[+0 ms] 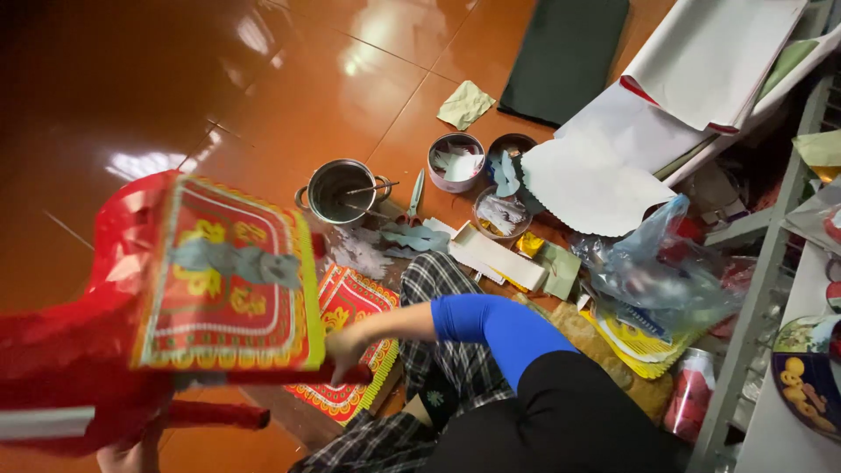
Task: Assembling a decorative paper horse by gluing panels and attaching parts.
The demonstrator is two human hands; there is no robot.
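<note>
clearly, the work in hand was the dressing of a red paper figure, and the step seemed to be the fixing of its decorated cover. the figure filled the near left of the view, lifted above the floor. on its side sat a square red and yellow panel with a grey-blue paper cutout stuck across it. the right hand was clenched on the lower right corner of the panel and held it against the figure. the left hand showed only partly at the near edge, under the figure; i could not tell if it gripped or only supported.

in my judgement the next move called for a steady hold on the figure and careful pressing of the panel edges, because the thin paper could easily crease.

a second patterned sheet lay on the floor beside the checked trouser leg. farther away stood a steel pot, scissors and small tins with paper pieces. the floor was glossy red-brown tile. far right there were white paper sheets and a metal shelf.
</note>
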